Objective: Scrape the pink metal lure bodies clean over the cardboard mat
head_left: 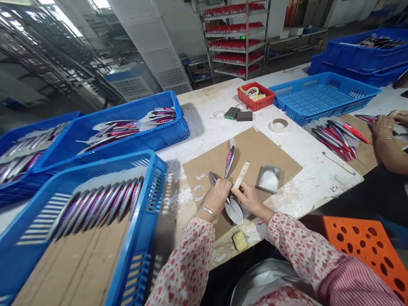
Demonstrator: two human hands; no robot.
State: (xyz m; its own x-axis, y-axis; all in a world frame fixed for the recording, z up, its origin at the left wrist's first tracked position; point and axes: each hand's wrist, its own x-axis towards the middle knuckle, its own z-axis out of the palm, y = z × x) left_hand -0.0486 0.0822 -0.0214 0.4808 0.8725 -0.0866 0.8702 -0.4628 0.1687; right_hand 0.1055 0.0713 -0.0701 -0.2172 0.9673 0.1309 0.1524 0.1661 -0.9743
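Observation:
My left hand point(216, 196) is closed on a fishing lure point(213, 177), whose dark body shows at both sides of the fingers and whose clear oval lip point(235, 212) points toward me. My right hand point(251, 199) pinches a pale flat wooden stick point(242, 172) close beside the lure; whether the two touch I cannot tell. Just beyond my hands a second lure point(230, 160), silver and purple with a clear lip, lies on the cardboard sheet point(255, 146). To the right of my right hand is a grey square block point(276, 170) with white powder on top.
At left, a blue crate point(157, 182) holds a row of lures on cardboard, with more filled blue crates point(181, 127) behind. Dark sanding blocks point(245, 116), tape point(279, 125) and a red basket point(266, 102) stand farther back. A co-worker's hands point(384, 127) are at right, near piled lures point(338, 134).

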